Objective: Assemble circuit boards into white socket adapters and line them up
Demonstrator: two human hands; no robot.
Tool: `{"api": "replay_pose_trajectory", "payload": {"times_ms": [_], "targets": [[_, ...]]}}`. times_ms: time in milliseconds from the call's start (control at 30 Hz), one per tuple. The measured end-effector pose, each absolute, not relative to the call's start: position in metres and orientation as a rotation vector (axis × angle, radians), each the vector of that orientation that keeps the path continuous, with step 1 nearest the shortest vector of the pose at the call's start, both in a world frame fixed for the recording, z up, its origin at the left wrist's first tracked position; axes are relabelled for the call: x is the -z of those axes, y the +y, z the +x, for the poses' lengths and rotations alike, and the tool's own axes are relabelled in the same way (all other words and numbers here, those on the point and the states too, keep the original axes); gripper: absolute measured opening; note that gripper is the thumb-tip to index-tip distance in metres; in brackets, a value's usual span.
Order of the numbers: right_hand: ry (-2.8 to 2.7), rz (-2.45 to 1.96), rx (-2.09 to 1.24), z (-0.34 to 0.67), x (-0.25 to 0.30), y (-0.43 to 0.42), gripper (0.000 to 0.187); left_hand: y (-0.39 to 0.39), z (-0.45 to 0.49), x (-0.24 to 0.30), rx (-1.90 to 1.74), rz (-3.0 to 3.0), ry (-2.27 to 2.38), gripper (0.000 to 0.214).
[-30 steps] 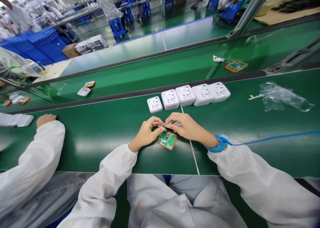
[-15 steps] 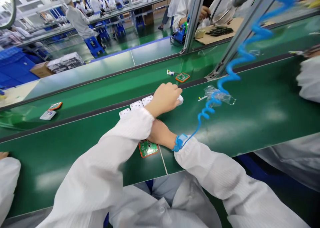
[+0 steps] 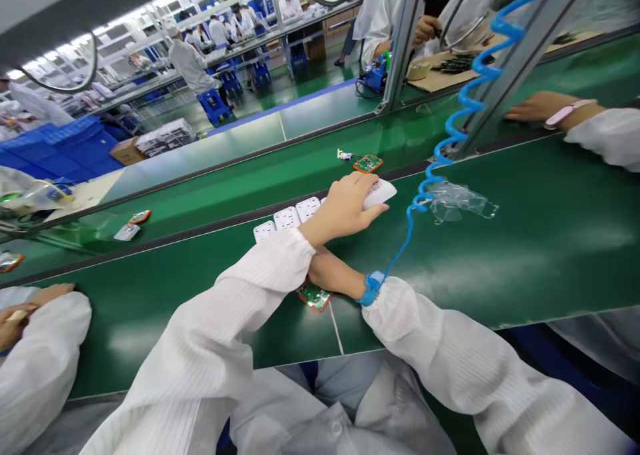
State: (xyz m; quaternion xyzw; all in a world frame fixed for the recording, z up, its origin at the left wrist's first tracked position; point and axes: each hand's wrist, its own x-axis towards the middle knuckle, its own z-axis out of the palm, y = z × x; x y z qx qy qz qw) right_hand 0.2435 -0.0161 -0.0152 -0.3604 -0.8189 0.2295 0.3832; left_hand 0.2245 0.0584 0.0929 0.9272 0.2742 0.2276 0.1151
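Observation:
My forearms cross, the left one on top. My left hand point(image 3: 349, 205) has its fingers closed over a smooth white plastic cover point(image 3: 383, 192), whose right end sticks out past the fingers, tilted. Left of that hand, several white square covers with small holes point(image 3: 287, 218) stand in a row along the dark rail. Beneath the left sleeve is my right hand point(image 3: 327, 270), wearing a blue wrist strap point(image 3: 371, 288). Its fingers are hidden, close to a green circuit board in an orange frame point(image 3: 316, 297) on the green bench.
A coiled blue cord point(image 3: 440, 165) runs from the strap past a clear plastic bag point(image 3: 457, 202). On the belt beyond the rail point(image 3: 220, 234) lie a framed board point(image 3: 369, 163) with a white connector and another pair at left. Co-workers' hands point(image 3: 550, 107) are at both sides.
My left hand has shifted slightly right, and more of the white cover shows, now tilted. The framed board by my right hand looks turned. A co-worker's hand has come in at right. The view has shifted.

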Motion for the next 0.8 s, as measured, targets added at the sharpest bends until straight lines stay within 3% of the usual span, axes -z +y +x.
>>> {"api": "replay_pose_trajectory", "payload": {"times_ms": [100,233,367,567,667,800], "targets": [[-2.048,-0.782,-0.656,0.244,0.007,-0.016,0.027,0.037,0.154,-0.107,-0.993,2.487,0.701,0.032],[-2.088,-0.613,-0.658,0.246,0.003,-0.023,0.013,0.006,0.059,-0.074,-1.226,2.067,1.154,0.035],[-2.106,-0.583,-0.481,0.239,0.004,-0.028,0.014,-0.011,0.017,-0.013,-1.154,1.616,1.418,0.042],[-2.092,-0.774,-0.219,0.215,0.008,-0.021,0.007,-0.016,0.014,0.015,-1.007,1.53,1.099,0.066],[-2.088,-0.781,-0.106,0.205,0.009,-0.018,0.005,-0.018,0.01,0.011,-0.965,1.55,1.033,0.059],[-2.08,-0.81,-0.086,0.198,0.011,-0.016,0.007,-0.017,0.006,0.007,-0.92,1.546,1.041,0.028]]}}
